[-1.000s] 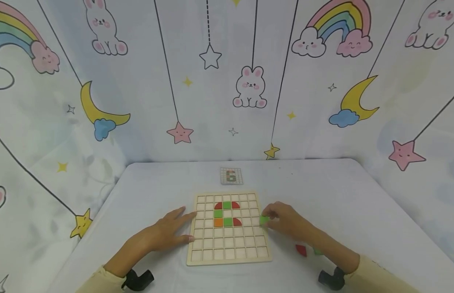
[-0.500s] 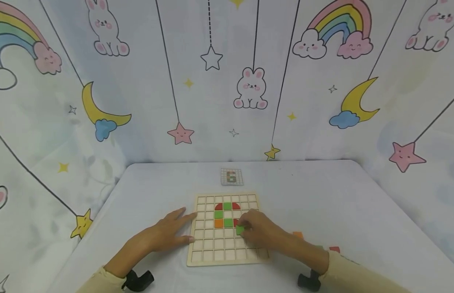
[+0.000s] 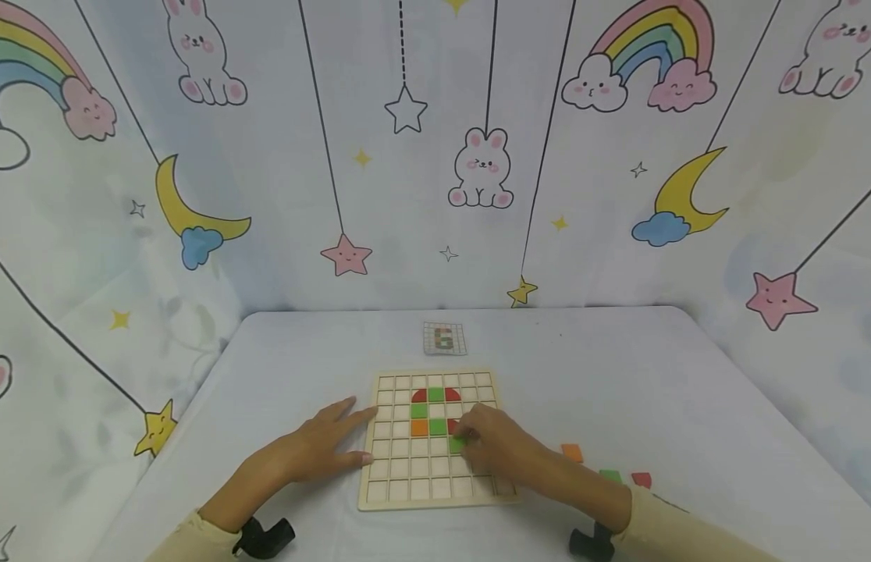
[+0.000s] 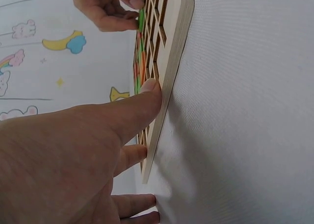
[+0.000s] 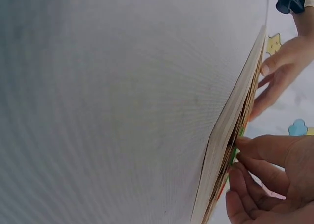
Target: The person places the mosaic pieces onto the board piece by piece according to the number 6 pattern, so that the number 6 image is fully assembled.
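Note:
A wooden grid board [image 3: 400, 468] lies on the white table, with red, green and orange tiles set in some of its cells. My right hand [image 3: 502, 445] is over the board's right part and pinches a green square tile [image 3: 456, 446] at a cell just below a red quarter-round tile [image 3: 453, 425]. In the right wrist view thumb and fingertips meet at the green tile [image 5: 234, 153], low against the board. My left hand [image 3: 319, 445] rests at the board's left edge, fingers spread, thumb [image 4: 149, 87] and a finger touching the frame.
On the table to the right lie an orange tile [image 3: 572, 453], a green tile [image 3: 609, 475] and a red tile [image 3: 641, 479], near the right forearm. A small card with a coloured grid pattern [image 3: 444, 339] lies behind the board. A patterned cloth [image 3: 267, 156] hangs behind the table.
My right hand has moved left from the board's right edge onto the grid, carrying the green tile, then shifted it slightly left and down. My left hand has stayed still.

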The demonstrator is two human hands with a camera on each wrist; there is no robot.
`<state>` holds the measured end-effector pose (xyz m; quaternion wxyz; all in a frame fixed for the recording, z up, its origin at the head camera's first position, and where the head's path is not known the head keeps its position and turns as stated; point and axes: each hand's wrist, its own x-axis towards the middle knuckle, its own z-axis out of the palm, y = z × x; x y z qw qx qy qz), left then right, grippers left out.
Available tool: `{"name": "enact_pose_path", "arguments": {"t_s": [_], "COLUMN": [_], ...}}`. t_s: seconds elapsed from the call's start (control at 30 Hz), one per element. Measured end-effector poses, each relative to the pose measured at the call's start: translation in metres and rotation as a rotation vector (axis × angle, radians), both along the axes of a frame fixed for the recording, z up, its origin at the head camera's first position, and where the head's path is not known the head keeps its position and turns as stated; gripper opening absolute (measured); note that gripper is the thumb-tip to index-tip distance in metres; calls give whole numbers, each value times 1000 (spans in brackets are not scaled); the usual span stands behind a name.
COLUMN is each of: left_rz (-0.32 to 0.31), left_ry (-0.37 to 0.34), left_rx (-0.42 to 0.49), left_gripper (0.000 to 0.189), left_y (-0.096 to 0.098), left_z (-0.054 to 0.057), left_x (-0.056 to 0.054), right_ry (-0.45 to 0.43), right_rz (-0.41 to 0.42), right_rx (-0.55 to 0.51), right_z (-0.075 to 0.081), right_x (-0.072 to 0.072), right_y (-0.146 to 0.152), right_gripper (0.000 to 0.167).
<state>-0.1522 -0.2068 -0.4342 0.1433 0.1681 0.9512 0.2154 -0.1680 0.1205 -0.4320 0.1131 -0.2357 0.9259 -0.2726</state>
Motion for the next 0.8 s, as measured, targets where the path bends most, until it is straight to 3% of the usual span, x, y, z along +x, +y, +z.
{"name": "enact_pose_path", "arguments": {"t_s": [0.4, 0.63, 0.8], "left_rz": [-5, -24, -18], "left_ry": [-8, 0, -1], "left_rx": [-5, 11, 0], "left_gripper": [78, 78, 78], "left_y": [0, 1, -1], "left_z": [1, 1, 1], "left_x": [0, 1, 0], "right_ry": [-15, 20, -25], "right_rz": [-71, -178, -248], "right_rx": [-44, -78, -127], "right_z": [6, 15, 17], "right_x": [-1, -8, -7], "right_y": [17, 66, 104], "right_gripper": [21, 31, 41]}}
